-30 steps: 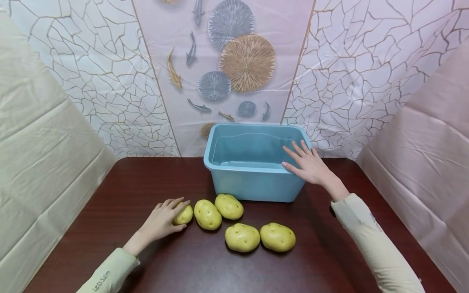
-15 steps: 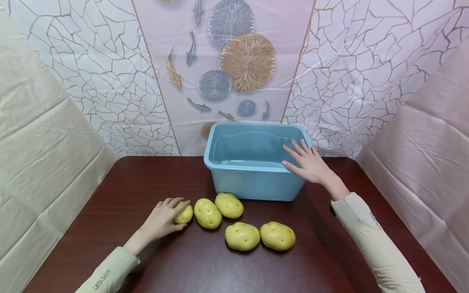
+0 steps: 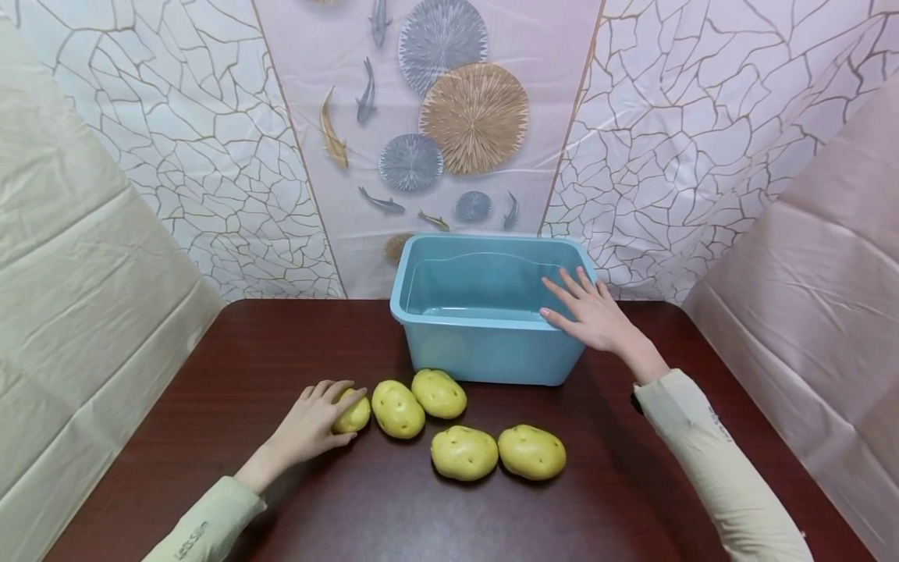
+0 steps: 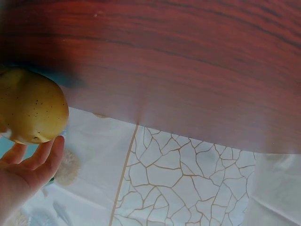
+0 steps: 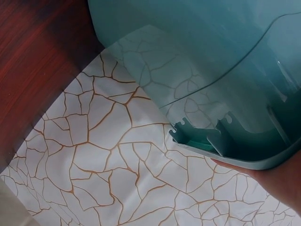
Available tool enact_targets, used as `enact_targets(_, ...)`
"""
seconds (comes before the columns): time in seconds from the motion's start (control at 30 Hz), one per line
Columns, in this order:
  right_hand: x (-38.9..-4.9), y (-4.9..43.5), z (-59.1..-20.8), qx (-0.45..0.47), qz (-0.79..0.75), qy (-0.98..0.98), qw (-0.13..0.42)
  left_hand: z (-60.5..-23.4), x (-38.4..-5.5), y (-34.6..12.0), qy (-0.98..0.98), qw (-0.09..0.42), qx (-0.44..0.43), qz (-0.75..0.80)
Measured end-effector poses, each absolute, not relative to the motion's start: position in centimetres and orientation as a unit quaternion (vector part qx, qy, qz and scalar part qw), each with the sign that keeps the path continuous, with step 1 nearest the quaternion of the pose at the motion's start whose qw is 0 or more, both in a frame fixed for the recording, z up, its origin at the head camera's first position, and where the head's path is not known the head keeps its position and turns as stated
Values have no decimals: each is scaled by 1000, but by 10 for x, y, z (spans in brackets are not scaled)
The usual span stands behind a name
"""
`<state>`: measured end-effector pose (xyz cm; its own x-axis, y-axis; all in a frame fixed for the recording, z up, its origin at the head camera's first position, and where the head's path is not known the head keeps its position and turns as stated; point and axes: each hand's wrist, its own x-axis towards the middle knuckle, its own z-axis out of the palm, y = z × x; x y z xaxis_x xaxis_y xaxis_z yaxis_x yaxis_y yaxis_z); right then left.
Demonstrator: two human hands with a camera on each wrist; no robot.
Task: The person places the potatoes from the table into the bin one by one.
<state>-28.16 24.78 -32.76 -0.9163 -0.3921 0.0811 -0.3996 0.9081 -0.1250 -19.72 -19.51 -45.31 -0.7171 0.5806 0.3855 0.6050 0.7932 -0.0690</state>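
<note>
My left hand (image 3: 309,420) grasps a potato (image 3: 355,416), my right hand (image 3: 597,316) lies spread at the tub (image 3: 485,353); seemingly picking up, lifting next.

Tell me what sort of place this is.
Probably a staged tabletop set rather than a working kitchen: a wood-grain table, a wrinkled patterned backdrop behind it, and plain creased sheets closing in both sides.

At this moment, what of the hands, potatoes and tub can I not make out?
Head: the left hand covers part of the potato beneath it.
Head: the right hand hides part of the tub.
Left wrist: the left edge cuts off that potato and hand.
Right wrist: frame edges crop the tub and the right hand.
</note>
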Motion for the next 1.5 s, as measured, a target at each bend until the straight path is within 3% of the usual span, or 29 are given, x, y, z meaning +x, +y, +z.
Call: enact_targets(1.5,-282,248,-327,204,71,-976,29,-422,-182,-181,-902,237,-362,0)
